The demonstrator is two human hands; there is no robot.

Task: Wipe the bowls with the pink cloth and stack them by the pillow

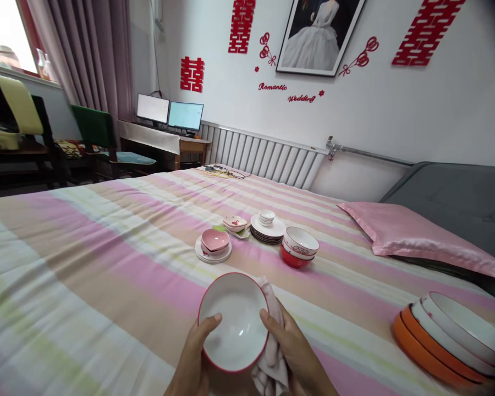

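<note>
the red-rimmed bowl (234,316) sits in your grip over the striped bed (127,264), left hand (195,347) and right hand (291,336) clasping opposite sides, a cloth (270,366) bunched against your right; beyond stand stacked bowls (297,258) and plates (279,227).

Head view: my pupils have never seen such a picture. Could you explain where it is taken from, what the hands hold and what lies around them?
No machine here: these are a person's own bare hands, seen by a camera worn on the head, looking forward and down. The left hand and right hand hold a bowl between them, and a cloth is at the right hand. On the striped sheet beyond are a bowl stack, a plate stack and a pink dish. Larger bowls sit at the picture's right.
</note>
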